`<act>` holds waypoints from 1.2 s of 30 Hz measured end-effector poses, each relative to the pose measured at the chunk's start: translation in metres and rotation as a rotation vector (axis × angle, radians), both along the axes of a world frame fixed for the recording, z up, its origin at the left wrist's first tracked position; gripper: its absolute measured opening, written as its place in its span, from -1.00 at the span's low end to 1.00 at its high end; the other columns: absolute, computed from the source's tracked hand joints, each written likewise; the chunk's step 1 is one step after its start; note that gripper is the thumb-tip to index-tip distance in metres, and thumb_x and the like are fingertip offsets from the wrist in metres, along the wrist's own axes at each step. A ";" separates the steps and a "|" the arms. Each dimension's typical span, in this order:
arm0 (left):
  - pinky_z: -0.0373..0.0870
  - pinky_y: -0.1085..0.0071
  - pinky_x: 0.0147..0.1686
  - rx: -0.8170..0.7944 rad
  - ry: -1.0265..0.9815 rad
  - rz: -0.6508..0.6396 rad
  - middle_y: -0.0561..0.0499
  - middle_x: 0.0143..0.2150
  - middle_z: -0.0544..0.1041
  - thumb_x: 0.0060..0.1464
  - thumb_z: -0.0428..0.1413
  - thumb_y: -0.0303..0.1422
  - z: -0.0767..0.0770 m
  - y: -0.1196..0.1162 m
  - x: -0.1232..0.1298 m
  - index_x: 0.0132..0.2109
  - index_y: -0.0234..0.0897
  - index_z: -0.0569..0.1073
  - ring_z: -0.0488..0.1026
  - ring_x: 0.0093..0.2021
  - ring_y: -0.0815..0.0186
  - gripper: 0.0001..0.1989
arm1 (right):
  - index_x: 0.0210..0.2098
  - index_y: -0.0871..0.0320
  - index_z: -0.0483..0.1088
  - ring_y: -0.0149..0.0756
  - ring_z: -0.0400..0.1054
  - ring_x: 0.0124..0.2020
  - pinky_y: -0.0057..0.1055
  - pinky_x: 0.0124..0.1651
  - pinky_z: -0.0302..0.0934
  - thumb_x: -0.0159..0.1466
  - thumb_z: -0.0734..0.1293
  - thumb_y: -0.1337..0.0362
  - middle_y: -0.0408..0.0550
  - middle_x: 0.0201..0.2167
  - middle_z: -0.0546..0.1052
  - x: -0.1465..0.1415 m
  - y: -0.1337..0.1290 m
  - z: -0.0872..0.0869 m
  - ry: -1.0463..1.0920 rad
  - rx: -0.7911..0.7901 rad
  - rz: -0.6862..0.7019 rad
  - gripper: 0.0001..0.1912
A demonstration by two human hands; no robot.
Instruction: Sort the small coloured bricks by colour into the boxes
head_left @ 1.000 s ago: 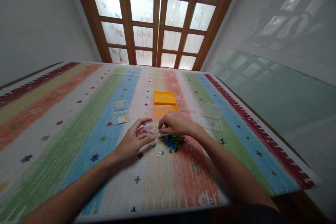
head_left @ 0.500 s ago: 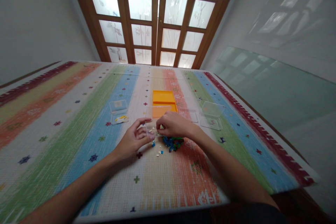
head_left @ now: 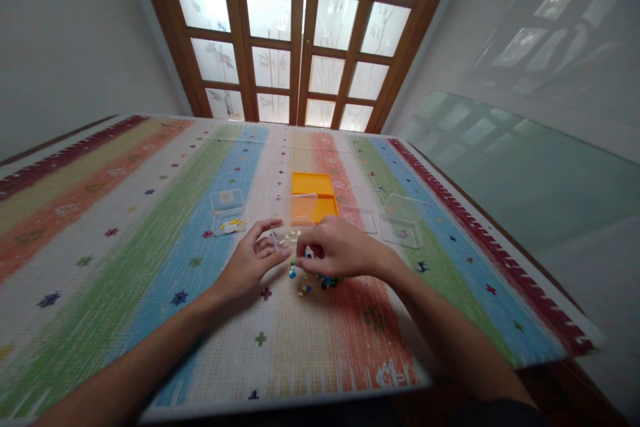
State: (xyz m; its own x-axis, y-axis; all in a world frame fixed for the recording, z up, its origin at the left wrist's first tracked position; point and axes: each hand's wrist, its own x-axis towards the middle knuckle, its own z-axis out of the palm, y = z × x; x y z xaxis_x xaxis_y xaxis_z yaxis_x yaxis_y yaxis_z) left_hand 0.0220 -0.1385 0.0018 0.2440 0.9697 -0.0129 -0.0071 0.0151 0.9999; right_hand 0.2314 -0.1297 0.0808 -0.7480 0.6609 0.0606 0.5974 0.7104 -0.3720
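The left hand (head_left: 253, 260) held the left end of a shallow, clear plastic box (head_left: 275, 240) at the middle of the tabletop, its thumb along the near side, its forefinger stretched toward the far side and the other fingers curled between. Small cream plastic pieces (head_left: 293, 235) lay scattered inside the box. The right hand (head_left: 343, 247) was bent over the box's near right corner, thumb and forefinger brought together and pointing down; whether they pinched a piece could not be told. Partly beneath that hand lay a heap of small blue and green plastic bricks (head_left: 329, 281), and a few loose blue and cream bricks (head_left: 301, 292) sat nearer the tabletop's near edge.

Toward the far edge stood an open, orange-yellow plastic case (head_left: 313, 182). An open, clear plastic container (head_left: 220, 203) with yellow and white pieces lay toward the left edge, and another clear, hinged container (head_left: 405, 207) toward the right.

The likeliest trouble seemed a tiny piece slipping from the fingertips into the heap. The right wrist, low over the bricks, could scatter them, and an uneven press by the left thumb might tip the light box and spill its contents.
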 end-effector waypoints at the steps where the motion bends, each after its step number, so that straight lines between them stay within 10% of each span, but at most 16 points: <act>1: 0.51 0.20 0.03 0.011 0.000 0.017 -0.16 0.24 0.44 -0.05 0.36 -0.26 0.001 0.001 0.000 0.11 -0.19 0.37 0.54 -0.08 0.24 -0.42 | -0.33 0.18 0.59 -0.43 0.26 -0.49 -0.46 -0.38 -0.01 0.25 0.40 0.33 -0.16 -0.53 0.50 -0.002 -0.004 -0.003 -0.028 -0.020 0.060 -0.90; 11: 0.50 0.19 0.06 0.043 -0.010 0.060 -0.14 0.25 0.41 -0.04 0.35 -0.27 0.002 0.003 -0.001 0.08 -0.18 0.38 0.52 -0.12 0.30 -0.47 | -0.28 0.23 0.58 -0.32 0.31 -0.48 -0.40 -0.41 0.04 0.26 0.32 0.39 0.04 -0.43 0.59 -0.017 -0.012 -0.051 -0.275 0.068 -0.016 -0.83; 36: 0.51 0.20 0.02 0.056 -0.003 0.039 -0.16 0.24 0.41 -0.06 0.36 -0.23 0.002 0.003 -0.001 0.09 -0.20 0.39 0.52 -0.13 0.28 -0.43 | -0.27 0.24 0.56 -0.33 0.28 -0.48 -0.39 -0.39 0.01 0.31 0.27 0.32 0.01 -0.44 0.57 -0.022 -0.016 -0.052 -0.211 0.086 -0.024 -0.79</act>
